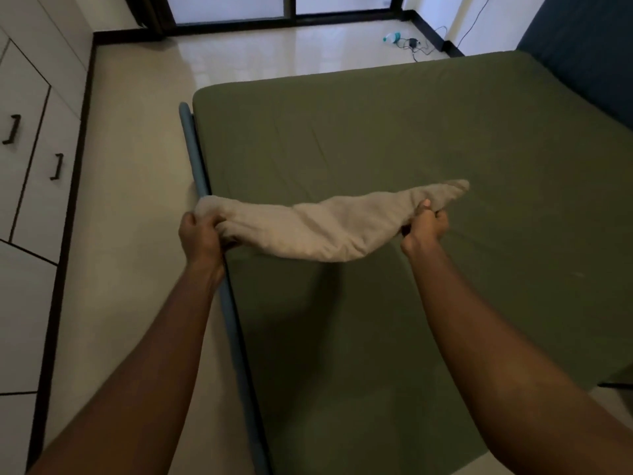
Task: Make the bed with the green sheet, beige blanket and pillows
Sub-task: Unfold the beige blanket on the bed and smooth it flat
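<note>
Both outstretched hands, left hand (200, 233) and right hand (424, 226), fingers clamped on beige blanket (315, 228)

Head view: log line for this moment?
left hand grips bunched beige fabric blanket | right hand grips other end | green fabric sheet lies spread beneath

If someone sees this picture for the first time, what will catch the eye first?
The bunched beige blanket, gripped at its ends by the left hand and right hand, hangs in the middle of the view. Beneath it, the green sheet lies stretched over the bed, filling the centre and right.
</note>
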